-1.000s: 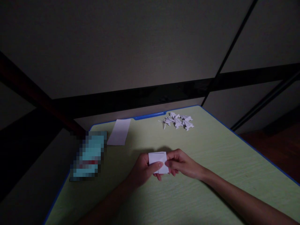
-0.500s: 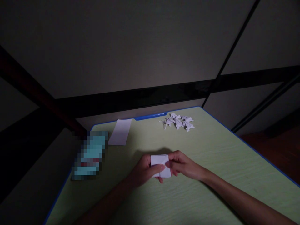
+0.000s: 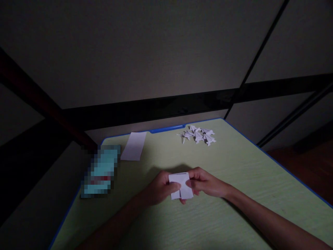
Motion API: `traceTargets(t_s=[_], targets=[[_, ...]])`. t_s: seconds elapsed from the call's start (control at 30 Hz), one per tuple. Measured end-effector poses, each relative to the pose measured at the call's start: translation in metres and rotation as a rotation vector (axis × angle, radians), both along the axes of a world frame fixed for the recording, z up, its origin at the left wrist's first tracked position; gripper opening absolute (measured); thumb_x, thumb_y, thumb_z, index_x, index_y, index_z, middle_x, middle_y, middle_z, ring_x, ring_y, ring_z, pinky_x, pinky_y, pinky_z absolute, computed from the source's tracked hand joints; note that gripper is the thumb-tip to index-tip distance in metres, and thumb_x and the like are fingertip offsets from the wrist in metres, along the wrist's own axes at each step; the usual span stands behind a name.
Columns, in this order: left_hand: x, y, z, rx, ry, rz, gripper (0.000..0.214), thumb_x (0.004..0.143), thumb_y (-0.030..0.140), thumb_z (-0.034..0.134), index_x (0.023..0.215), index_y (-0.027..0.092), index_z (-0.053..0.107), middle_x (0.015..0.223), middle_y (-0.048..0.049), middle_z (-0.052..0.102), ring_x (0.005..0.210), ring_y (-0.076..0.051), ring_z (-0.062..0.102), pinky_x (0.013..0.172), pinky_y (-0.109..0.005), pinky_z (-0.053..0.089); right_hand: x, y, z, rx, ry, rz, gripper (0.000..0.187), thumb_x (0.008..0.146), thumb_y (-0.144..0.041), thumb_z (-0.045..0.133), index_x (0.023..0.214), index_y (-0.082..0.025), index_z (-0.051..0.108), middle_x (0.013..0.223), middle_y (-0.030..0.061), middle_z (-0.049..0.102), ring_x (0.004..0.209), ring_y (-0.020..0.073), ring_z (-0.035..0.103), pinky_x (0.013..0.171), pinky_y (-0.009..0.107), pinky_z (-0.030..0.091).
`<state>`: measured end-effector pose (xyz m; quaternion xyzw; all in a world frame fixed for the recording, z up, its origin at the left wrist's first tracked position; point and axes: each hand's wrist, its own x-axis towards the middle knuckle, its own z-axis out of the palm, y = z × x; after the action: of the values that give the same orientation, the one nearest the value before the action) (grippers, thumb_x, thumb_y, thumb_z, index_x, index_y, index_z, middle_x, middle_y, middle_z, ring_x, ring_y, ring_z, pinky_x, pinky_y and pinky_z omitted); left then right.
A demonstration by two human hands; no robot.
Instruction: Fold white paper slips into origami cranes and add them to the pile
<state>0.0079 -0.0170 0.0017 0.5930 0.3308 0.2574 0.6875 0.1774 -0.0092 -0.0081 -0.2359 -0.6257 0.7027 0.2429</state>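
Observation:
Between my two hands is a small white folded paper (image 3: 184,182), roughly square, with a vertical split in its lower half. My left hand (image 3: 161,187) pinches its left side, the thumb lying across the front and a fingertip showing below. On the right edge, my right hand (image 3: 204,182) grips the paper with its thumb on the front face and fingers behind. The paper is held up just over the green table (image 3: 234,166). Most of the fingers behind the paper are hidden.
Several small folded paper figures (image 3: 199,134) lie in a cluster near the table's far edge. A white paper sheet (image 3: 134,146) rests at the far left, beside a blurred-out turquoise item (image 3: 101,172). A blue strip (image 3: 168,129) runs along the back edge, close to a panelled wall (image 3: 153,55).
The folded paper has tilted slightly and shifted a little to the right and down. My left thumb has drawn back a bit across its front. Both hands keep their hold.

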Motion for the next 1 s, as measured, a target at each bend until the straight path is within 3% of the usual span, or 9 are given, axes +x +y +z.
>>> traceTargets(t_s=[0.3,0.57,0.73,0.9,1.0], targets=[[0.0020,-0.0014,-0.0043,-0.036,0.057,0.056,0.018,0.062,0.024,0.052,0.056,0.009,0.060,0.049,-0.0034,0.059,0.044,-0.010,0.052,0.043,-0.019,0.039,-0.0045,-0.0070,0.0030,0.107,-0.021,-0.024,0.018,0.076,-0.018,0.045,0.069,-0.009,0.059,0.059,0.0017,0.059,0.051,0.0067,0.045,0.048,0.018,0.033],[-0.0011,-0.0007,-0.0043,-0.051,-0.012,-0.013,0.022,0.064,0.027,0.052,0.066,0.009,0.064,0.058,-0.0057,0.063,0.047,-0.012,0.055,0.046,-0.021,0.042,0.0007,-0.0060,0.0042,0.108,-0.014,0.029,0.021,0.074,-0.010,0.037,0.073,-0.009,0.058,0.059,0.0013,0.058,0.049,0.0066,0.037,0.047,0.019,0.029],[-0.0027,0.0004,-0.0042,-0.036,0.011,-0.034,0.024,0.065,0.028,0.051,0.066,0.008,0.064,0.054,-0.0053,0.061,0.046,-0.011,0.054,0.044,-0.020,0.039,0.0034,-0.0053,0.0055,0.056,-0.009,0.006,0.019,0.067,-0.009,0.037,0.070,-0.011,0.056,0.061,0.0013,0.058,0.052,0.0079,0.039,0.050,0.020,0.029],[-0.0011,0.0011,-0.0062,-0.055,0.025,0.044,0.021,0.062,0.028,0.054,0.062,0.009,0.062,0.051,-0.0044,0.060,0.044,-0.011,0.053,0.042,-0.019,0.037,-0.0016,-0.0069,0.0063,0.014,0.058,-0.033,0.011,0.070,-0.017,0.043,0.069,-0.011,0.053,0.061,0.0021,0.057,0.056,0.0102,0.047,0.048,0.021,0.029],[0.0005,0.0012,-0.0055,-0.111,0.023,0.143,0.019,0.057,0.027,0.059,0.060,0.009,0.060,0.051,-0.0028,0.059,0.045,-0.011,0.052,0.043,-0.021,0.038,-0.0061,-0.0081,0.0032,0.051,0.029,-0.119,0.015,0.073,-0.024,0.048,0.066,-0.011,0.053,0.057,-0.0003,0.052,0.050,0.0077,0.044,0.045,0.019,0.029]])
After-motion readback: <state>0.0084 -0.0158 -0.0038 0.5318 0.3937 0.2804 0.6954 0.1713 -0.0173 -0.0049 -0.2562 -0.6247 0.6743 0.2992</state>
